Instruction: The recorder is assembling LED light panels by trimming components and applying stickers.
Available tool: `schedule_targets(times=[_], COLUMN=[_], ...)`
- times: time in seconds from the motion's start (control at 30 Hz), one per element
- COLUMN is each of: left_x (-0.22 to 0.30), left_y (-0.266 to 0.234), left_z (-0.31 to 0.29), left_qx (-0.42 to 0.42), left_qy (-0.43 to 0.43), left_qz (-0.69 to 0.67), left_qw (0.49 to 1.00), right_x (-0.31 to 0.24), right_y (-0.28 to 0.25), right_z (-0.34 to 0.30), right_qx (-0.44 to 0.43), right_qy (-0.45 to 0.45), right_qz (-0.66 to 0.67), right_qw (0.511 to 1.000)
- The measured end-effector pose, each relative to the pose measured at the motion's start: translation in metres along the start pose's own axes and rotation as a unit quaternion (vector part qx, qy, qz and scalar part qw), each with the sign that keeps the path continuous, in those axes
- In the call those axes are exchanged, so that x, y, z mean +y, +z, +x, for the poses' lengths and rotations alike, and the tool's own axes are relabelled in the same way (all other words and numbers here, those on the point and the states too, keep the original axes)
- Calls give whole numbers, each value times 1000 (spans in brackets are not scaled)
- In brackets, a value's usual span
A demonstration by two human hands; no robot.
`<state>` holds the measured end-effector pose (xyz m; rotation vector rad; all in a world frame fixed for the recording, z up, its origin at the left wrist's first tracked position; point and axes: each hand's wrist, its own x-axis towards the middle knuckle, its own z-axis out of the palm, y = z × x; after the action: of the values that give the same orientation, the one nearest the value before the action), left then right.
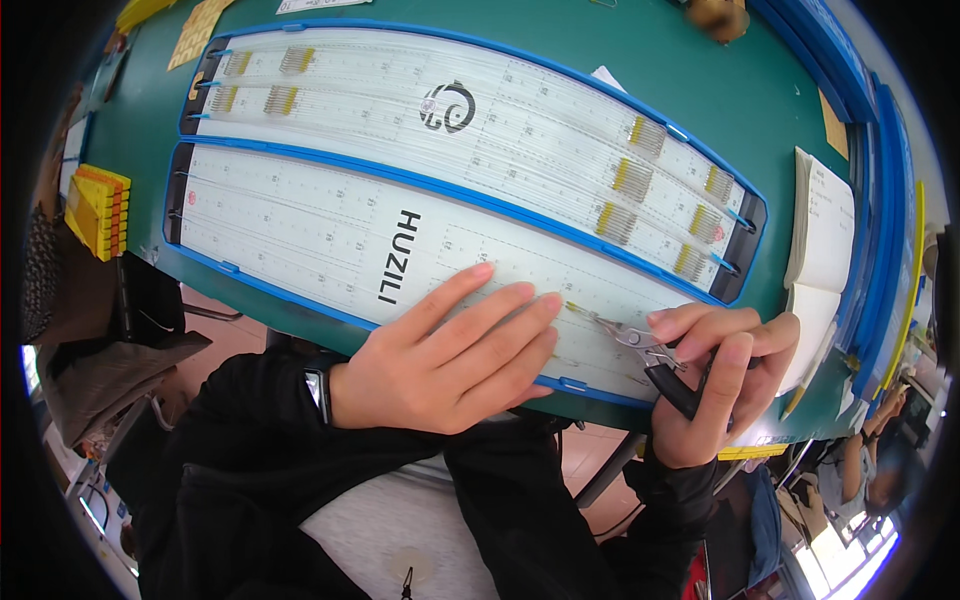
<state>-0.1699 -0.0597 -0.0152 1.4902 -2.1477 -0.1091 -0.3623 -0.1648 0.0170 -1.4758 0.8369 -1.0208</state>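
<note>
Green worktable (640,60) before me with blue raised edging (880,150) at my right, reddish-brown floor (225,325) beneath, grey table leg (605,470) angled below, bright daylight at lower right, dark chair (150,300) at my left.

Green bench (640,60), 2 white wire boards (330,235), open notebook (825,235), yellow block (98,210)

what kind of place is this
Probably an electronics assembly workshop: long white boards lined with fine wires on a green workbench, and small pliers in the right hand.
</note>
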Motion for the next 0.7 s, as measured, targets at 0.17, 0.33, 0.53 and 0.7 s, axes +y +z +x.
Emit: schedule_targets(times=[0.17, 0.33, 0.53, 0.7], left_x=[0, 0, 0, 1], left_y=[0, -2, -3, -2], left_z=[0, -1, -1, 1], left_qx=[2, -2, 3, 5], left_qy=[-1, -3, -13, -14], left_qz=[0, -4, -8, -16], left_qw=[1000, 1000, 1000, 1000], right_x=[0, -1, -1, 1], right_y=[2, 2, 2, -2], right_z=[0, 0, 1, 1], right_qx=[4, -3, -5, 17], right_qy=[-2, 4, 5, -25], right_qz=[3, 2, 15, 38], right_qw=[1000, 1000, 1000, 999])
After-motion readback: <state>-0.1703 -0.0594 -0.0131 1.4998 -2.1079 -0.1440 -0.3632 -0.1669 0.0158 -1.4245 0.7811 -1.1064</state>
